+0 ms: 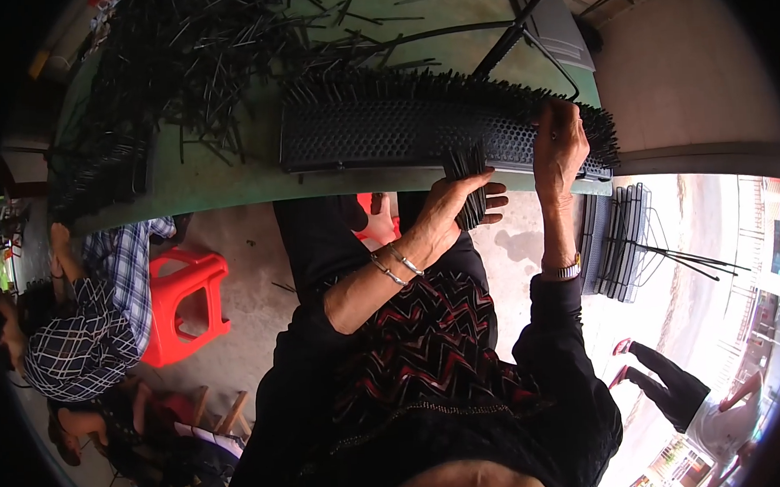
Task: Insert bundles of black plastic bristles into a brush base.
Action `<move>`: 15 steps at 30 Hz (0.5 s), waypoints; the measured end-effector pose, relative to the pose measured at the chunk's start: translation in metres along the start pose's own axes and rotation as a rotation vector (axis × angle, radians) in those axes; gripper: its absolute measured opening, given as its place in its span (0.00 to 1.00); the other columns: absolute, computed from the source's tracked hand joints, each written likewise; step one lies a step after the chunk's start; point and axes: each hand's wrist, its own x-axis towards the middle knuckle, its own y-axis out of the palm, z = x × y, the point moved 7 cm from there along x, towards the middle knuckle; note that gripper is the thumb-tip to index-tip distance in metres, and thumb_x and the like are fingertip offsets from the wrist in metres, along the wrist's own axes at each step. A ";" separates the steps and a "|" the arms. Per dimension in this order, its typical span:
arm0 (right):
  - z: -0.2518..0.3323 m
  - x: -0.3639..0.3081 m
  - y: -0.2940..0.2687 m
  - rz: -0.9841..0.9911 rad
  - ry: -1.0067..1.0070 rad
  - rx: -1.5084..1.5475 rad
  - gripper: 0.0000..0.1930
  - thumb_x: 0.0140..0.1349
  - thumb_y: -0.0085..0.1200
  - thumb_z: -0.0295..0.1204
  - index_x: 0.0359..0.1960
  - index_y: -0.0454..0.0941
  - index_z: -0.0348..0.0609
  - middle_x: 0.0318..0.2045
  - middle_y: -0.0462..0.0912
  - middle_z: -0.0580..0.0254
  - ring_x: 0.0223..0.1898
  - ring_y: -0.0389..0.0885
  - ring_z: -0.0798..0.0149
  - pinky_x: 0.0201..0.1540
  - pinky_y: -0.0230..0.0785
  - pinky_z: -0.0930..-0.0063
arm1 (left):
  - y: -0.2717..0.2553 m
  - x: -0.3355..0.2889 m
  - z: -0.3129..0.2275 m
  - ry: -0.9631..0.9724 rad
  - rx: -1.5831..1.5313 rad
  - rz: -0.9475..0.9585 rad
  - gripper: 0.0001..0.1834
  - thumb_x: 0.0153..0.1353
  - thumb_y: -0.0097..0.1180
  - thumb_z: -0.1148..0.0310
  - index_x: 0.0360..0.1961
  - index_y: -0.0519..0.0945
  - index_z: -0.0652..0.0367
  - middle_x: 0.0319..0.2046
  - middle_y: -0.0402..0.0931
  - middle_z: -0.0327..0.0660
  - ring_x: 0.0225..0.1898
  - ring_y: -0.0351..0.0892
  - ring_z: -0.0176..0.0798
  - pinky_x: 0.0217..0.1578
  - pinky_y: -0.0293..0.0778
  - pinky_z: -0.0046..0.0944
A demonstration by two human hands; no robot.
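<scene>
A long black rack with a perforated face lies along the front edge of the green table. Its far side is crowded with short black rods standing close together. My left hand is closed round a bundle of thin black rods, held upright against the rack's near edge. At the rack's right end, my right hand has its fingers pinched close to the holes. Whatever sits between those fingertips is too small to make out.
Loose black rods lie heaped over the table's left and far parts. A black metal stand rises behind the rack. A red stool stands at left, near another person. More racks stack at right; someone walks outside.
</scene>
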 end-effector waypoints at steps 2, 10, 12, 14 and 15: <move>0.002 -0.001 0.000 -0.006 -0.019 -0.007 0.04 0.65 0.51 0.28 0.38 0.75 0.43 0.26 0.82 0.59 0.27 0.82 0.60 0.31 0.72 0.69 | -0.003 0.001 0.003 -0.009 -0.015 -0.022 0.17 0.62 0.57 0.63 0.48 0.76 0.62 0.40 0.80 0.46 0.41 0.82 0.44 0.40 0.80 0.44; 0.008 0.000 -0.003 0.021 -0.088 -0.052 0.04 0.64 0.50 0.27 0.36 0.75 0.42 0.25 0.81 0.57 0.27 0.82 0.59 0.30 0.71 0.68 | -0.003 -0.006 0.000 -0.003 0.005 -0.028 0.16 0.62 0.57 0.63 0.46 0.77 0.62 0.37 0.80 0.45 0.40 0.82 0.43 0.39 0.80 0.42; 0.007 0.003 -0.002 0.028 -0.097 -0.070 0.04 0.64 0.50 0.27 0.36 0.75 0.41 0.25 0.81 0.57 0.27 0.82 0.59 0.30 0.71 0.68 | -0.004 -0.007 0.000 -0.003 0.014 -0.031 0.16 0.62 0.57 0.63 0.46 0.78 0.62 0.37 0.80 0.45 0.39 0.82 0.43 0.38 0.80 0.42; 0.008 0.004 -0.002 0.036 -0.106 -0.086 0.04 0.64 0.50 0.27 0.36 0.75 0.41 0.25 0.81 0.58 0.27 0.82 0.59 0.30 0.71 0.69 | -0.006 -0.007 0.001 -0.003 0.018 -0.028 0.15 0.62 0.56 0.62 0.45 0.78 0.61 0.36 0.80 0.44 0.37 0.82 0.42 0.37 0.80 0.40; 0.008 0.003 -0.001 0.055 -0.082 -0.068 0.04 0.64 0.50 0.27 0.36 0.75 0.41 0.25 0.81 0.57 0.27 0.82 0.59 0.30 0.71 0.69 | -0.007 -0.009 0.001 -0.001 0.018 -0.028 0.15 0.62 0.56 0.62 0.45 0.78 0.61 0.36 0.80 0.44 0.37 0.82 0.42 0.37 0.80 0.40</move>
